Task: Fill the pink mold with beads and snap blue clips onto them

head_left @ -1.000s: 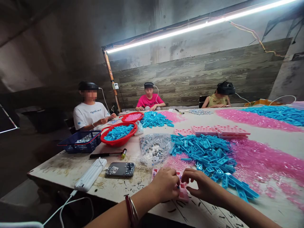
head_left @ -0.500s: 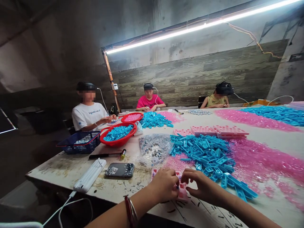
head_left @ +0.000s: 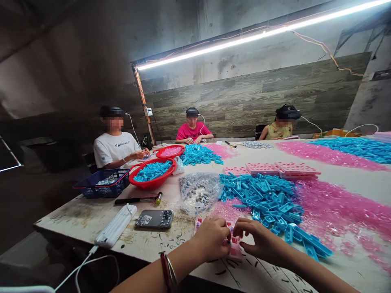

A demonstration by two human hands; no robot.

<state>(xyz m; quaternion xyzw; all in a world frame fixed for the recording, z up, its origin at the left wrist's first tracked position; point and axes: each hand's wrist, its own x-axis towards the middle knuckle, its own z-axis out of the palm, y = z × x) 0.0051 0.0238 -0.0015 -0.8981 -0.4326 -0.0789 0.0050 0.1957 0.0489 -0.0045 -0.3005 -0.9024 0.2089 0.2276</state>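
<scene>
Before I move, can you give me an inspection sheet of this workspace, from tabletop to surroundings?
Surface: tabletop pale, stained at the near left, dark markings beside the tray.
Things: pink tray under the hands; blue parts and pink pieces heaped beyond.
Clutter: hammer, phone and white box at left.
Hands: left hand at the tray, grip unclear; right hand beside it, thumb and forefinger apart.
Cables: white cable from the box, over the near edge.
Surroundings: three seated people across the table; lit tube overhead.
</scene>
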